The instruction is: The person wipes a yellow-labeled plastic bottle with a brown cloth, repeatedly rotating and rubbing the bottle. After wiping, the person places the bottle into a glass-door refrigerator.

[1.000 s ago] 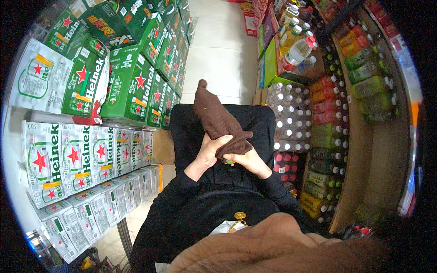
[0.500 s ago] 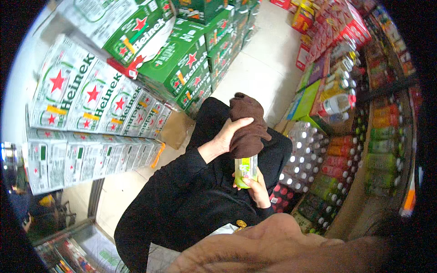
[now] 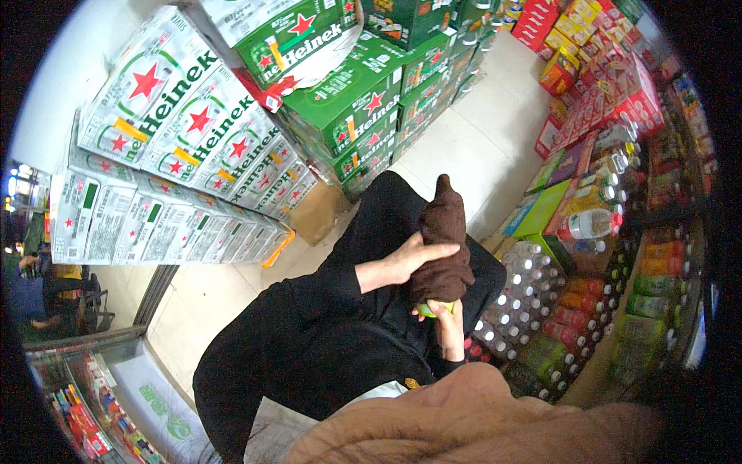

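Observation:
Over my lap, a brown cloth (image 3: 444,224) is wrapped around a bottle (image 3: 439,308), so that only a bright green end shows at the near side. My left hand (image 3: 410,259) is closed round the cloth from the left, its thumb lying across the top. The fingers of my right hand (image 3: 447,321) grip the bottle's green end. The far end of the cloth stands up in a narrow twist. Most of the bottle is hidden beneath the fabric.
White beer cartons (image 3: 193,124) and green beer cartons (image 3: 348,100) are stacked on the left. Several drink bottles (image 3: 525,294) stand on the floor at right, near packed shelves (image 3: 657,278). Red boxes (image 3: 610,100) lie at the far right. A glass cabinet (image 3: 131,387) is at lower left.
The cloth has come down over the bottle, covering its clear body and label. Its far end is now drawn into a point. The view has shifted, moving the surroundings rightward.

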The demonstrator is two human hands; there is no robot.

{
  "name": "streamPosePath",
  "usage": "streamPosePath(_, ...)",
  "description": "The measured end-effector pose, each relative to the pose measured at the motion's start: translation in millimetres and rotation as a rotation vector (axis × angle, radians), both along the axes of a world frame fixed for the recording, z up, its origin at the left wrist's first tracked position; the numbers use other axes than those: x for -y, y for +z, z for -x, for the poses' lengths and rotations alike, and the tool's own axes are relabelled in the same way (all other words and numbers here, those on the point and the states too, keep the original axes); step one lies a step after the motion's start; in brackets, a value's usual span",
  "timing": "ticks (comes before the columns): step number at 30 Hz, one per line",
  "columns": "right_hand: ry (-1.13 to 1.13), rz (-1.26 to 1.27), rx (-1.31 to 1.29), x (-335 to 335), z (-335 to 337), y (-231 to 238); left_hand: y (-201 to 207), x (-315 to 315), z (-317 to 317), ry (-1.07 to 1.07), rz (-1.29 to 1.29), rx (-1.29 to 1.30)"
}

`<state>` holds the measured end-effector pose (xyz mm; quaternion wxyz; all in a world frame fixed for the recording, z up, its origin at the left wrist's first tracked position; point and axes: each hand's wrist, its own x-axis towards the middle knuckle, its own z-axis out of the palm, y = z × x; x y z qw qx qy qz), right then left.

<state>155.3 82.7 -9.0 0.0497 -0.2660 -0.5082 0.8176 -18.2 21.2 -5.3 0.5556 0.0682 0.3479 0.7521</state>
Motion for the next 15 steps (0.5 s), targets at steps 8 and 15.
streamPosePath(8,0.023,0.068,-0.027,8.4,6.0,25.5,8.6,-4.3,21.7,0.036,-0.006,-0.028)
streamPosePath(15,-0.085,0.005,0.056,-1.8,21.2,28.4,20.3,7.2,2.0,-0.186,0.046,-0.158)
